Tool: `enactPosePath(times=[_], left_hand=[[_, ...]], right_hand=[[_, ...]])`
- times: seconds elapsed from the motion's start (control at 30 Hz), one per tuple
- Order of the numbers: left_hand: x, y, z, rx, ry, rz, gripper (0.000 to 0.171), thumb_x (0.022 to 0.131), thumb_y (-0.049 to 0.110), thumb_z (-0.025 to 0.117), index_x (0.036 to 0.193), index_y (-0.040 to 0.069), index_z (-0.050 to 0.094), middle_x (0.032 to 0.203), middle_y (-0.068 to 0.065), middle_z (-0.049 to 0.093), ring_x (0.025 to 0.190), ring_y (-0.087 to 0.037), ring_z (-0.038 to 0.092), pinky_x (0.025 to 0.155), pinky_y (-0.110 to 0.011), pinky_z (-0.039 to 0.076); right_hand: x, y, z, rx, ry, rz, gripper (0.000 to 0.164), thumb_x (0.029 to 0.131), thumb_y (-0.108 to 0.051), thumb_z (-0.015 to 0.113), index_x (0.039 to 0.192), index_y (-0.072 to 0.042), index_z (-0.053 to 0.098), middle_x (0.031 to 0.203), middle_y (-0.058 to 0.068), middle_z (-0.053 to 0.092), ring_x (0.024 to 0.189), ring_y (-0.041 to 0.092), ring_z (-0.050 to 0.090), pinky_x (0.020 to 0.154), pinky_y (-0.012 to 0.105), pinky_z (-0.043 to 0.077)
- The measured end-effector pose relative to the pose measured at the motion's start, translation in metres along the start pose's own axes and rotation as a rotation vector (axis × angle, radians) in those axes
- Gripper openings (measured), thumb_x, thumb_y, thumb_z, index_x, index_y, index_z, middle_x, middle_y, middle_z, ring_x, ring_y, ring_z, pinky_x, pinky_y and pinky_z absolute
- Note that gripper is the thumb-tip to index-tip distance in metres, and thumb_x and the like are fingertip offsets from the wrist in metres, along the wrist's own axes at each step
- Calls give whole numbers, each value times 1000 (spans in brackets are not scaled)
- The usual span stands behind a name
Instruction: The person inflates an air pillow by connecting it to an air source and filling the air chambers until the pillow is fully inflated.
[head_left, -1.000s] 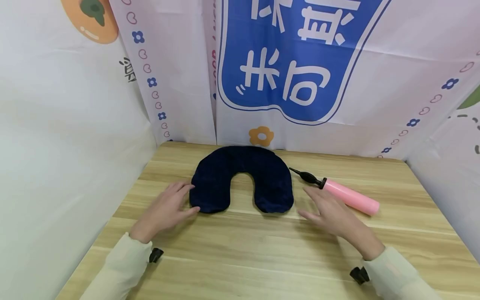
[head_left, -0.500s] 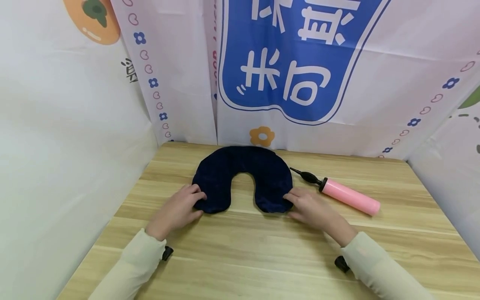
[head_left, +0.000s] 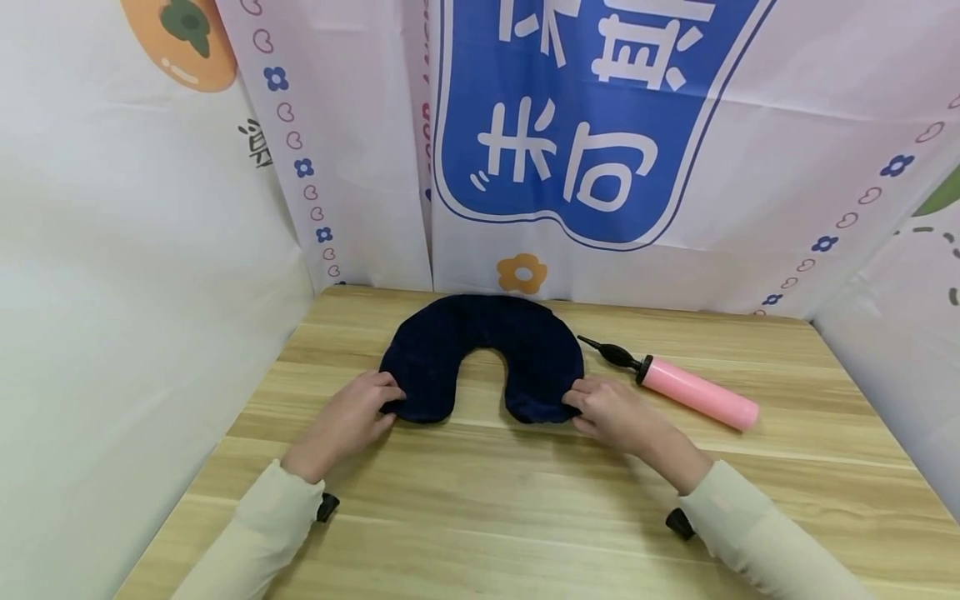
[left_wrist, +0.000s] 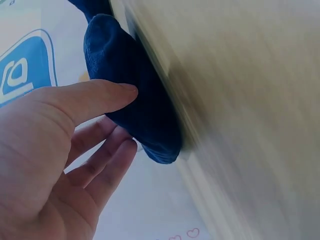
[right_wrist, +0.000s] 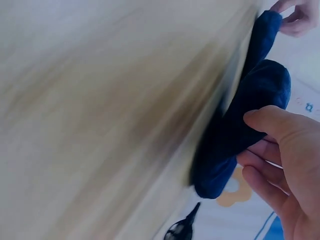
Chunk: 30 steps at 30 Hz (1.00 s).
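A dark navy U-shaped neck pillow (head_left: 480,321) lies at the back of the wooden table, its two ends facing me. My left hand (head_left: 352,421) grips the outer side of its left end. In the left wrist view, the thumb (left_wrist: 112,96) presses one face of the plush end while the other fingers go behind it. On the opposite end, my right hand (head_left: 618,417) holds the fabric the same way. The right wrist view shows its thumb (right_wrist: 265,120) on the near face. Both ends look slightly tipped up from the tabletop.
A pink hand pump (head_left: 701,393) with a black nozzle lies just right of the pillow, its tip close to the pillow's edge. Printed cloth (head_left: 375,167) hangs right behind the wooden table (head_left: 495,517) and along both sides.
Both hands came inward from beside the pillow and took hold of its two ends. In the last half second the ends rose slightly; the pump stayed where it was.
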<state>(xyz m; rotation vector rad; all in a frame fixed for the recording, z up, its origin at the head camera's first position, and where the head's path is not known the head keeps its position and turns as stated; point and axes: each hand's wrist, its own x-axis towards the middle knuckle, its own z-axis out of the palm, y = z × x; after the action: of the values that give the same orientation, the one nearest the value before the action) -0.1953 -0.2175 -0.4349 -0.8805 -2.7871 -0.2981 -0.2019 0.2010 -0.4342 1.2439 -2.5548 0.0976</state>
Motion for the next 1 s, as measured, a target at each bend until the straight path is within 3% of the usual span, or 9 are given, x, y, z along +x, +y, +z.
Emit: enactPosePath(times=[0.3,0.47,0.63,0.8,0.9,1.0], left_hand=[[3,-20,-4,14,-12,-69,27,83,-3,83,109,1,78,112,-14,73,108,-34,69,94,-49,60],[15,-31,-6,17,0,-87,30,82,-7,83,110,-3,77,114,-17,73,112,-38,69,95,-51,60],[28,-38,-7,80,48,-70,36,78,-12,81,112,-6,75,110,-19,71,108,-39,68,94,-49,60],[18,-30,-9,141,63,-8,43,71,-13,81,113,-10,72,107,-23,69,103,-41,66,93,-51,59],[8,-19,-11,125,46,6,45,73,-7,83,116,-10,72,111,-23,69,104,-40,66,93,-51,59],[4,-13,-9,106,19,3,47,76,3,88,119,-8,72,113,-20,69,105,-37,65,92,-48,59]], right_hand=[[9,-35,-17,-64,17,-107,19,83,-19,87,89,-10,72,80,-2,62,74,15,59,68,29,54],[15,-56,-15,-92,48,-171,21,83,-25,88,86,-13,71,77,-4,61,72,13,58,68,27,54],[23,-68,-9,-64,-9,-218,23,89,-34,85,91,-14,73,82,-5,64,77,12,60,73,25,55],[19,-57,-15,67,-80,-178,31,90,-39,83,103,-12,76,93,-4,69,88,12,64,79,25,58],[13,-35,-23,163,-75,-134,33,88,-27,85,112,-6,76,104,1,72,97,16,68,86,31,60],[8,-10,-26,183,-63,-66,42,84,-12,86,121,-1,73,116,9,73,108,23,70,93,39,61]])
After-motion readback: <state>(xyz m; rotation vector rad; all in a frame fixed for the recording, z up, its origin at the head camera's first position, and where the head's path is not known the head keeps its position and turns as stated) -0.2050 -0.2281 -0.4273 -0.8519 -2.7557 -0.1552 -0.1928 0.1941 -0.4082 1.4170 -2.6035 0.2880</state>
